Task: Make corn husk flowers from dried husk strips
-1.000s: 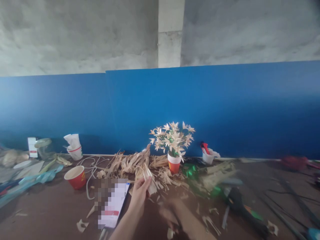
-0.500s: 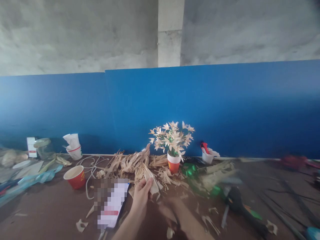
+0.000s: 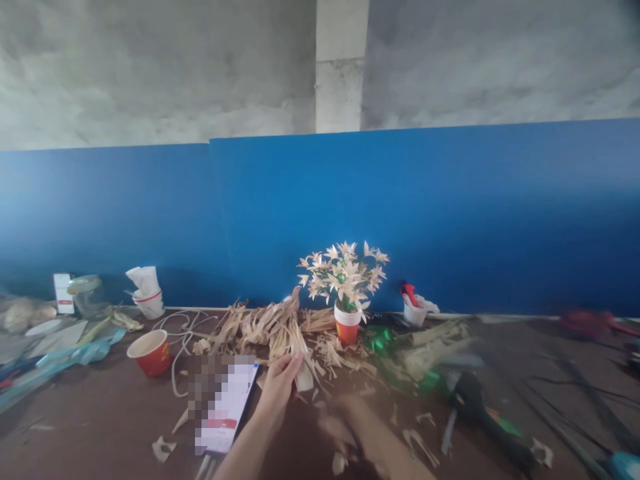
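Observation:
My left hand (image 3: 281, 381) is closed in a pinch on a pale, dry corn husk (image 3: 304, 381), whose lower end hangs past the fingers. Close by on the right, my right hand (image 3: 343, 421) is smeared by motion, and whether it holds anything does not show. Beyond my left hand lies a heap of dry husks (image 3: 270, 327). Pale star-shaped flowers (image 3: 347, 277) on green stems stand in a red and white paper cup (image 3: 347, 325), just past both hands. Husk scraps (image 3: 420, 448) are scattered on the brown table.
Left of my hands lie a phone (image 3: 227, 407), a white cable (image 3: 175, 367) and a red paper cup (image 3: 150, 353). To the right are a black-handled tool (image 3: 493, 427), probably a glue gun, green shiny material (image 3: 383, 341) and a white cup (image 3: 415, 312). A blue panel (image 3: 400, 200) stands behind.
My left hand has shifted slightly left, and the pinched husk is turned a little. My right hand is blurred in both frames, slightly higher now. The things on the table look unchanged.

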`<control>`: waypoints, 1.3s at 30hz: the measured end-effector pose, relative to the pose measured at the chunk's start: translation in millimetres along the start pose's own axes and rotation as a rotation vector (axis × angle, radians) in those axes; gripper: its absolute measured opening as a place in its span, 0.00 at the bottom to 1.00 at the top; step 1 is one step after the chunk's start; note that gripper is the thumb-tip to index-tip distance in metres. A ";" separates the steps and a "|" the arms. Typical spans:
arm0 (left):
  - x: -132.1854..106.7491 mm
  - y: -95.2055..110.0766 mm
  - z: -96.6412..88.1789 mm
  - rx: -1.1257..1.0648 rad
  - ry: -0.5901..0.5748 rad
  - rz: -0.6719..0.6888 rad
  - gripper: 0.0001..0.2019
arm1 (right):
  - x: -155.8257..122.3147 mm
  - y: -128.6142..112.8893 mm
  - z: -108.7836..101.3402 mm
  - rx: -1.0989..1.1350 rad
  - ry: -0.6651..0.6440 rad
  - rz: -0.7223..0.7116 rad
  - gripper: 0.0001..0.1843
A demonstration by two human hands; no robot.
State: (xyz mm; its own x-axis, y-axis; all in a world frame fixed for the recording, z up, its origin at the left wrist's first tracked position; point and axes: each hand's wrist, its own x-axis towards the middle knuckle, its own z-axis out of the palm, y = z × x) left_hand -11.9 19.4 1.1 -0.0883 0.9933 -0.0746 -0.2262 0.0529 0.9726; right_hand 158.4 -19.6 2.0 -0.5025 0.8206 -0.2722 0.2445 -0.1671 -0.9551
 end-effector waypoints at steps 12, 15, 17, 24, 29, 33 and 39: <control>4.0 -3.5 -8.0 0.030 -0.073 0.020 0.24 | 0.3 6.8 1.0 0.006 0.009 -0.024 0.21; 3.4 -3.2 -8.5 0.024 -0.065 0.016 0.23 | 0.4 7.5 1.3 0.008 0.007 -0.029 0.21; 2.6 -2.8 -8.3 0.011 -0.057 0.013 0.23 | 0.9 8.6 1.2 0.007 0.007 -0.028 0.21; 2.9 -3.0 -7.7 -0.008 -0.057 -0.004 0.21 | 3.0 14.8 -1.8 -0.007 0.001 -0.018 0.20; 4.2 0.1 -8.0 -0.038 -0.080 0.006 0.18 | 4.3 16.8 -0.1 -0.021 0.017 -0.005 0.17; 4.4 0.3 -8.6 -0.063 -0.090 0.001 0.16 | 5.2 15.0 0.5 -0.029 -0.004 0.003 0.17; 7.4 -4.1 -12.7 -0.040 -0.001 0.031 0.19 | 2.3 8.7 -3.8 -0.022 -0.070 0.016 0.20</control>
State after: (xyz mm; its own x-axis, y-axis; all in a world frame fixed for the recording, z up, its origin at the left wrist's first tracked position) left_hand -24.0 25.3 -6.2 -0.0946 0.9945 -0.0442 -0.2624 0.0179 0.9648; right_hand 162.5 -17.1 -6.5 -0.5554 0.7773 -0.2955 0.2707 -0.1670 -0.9481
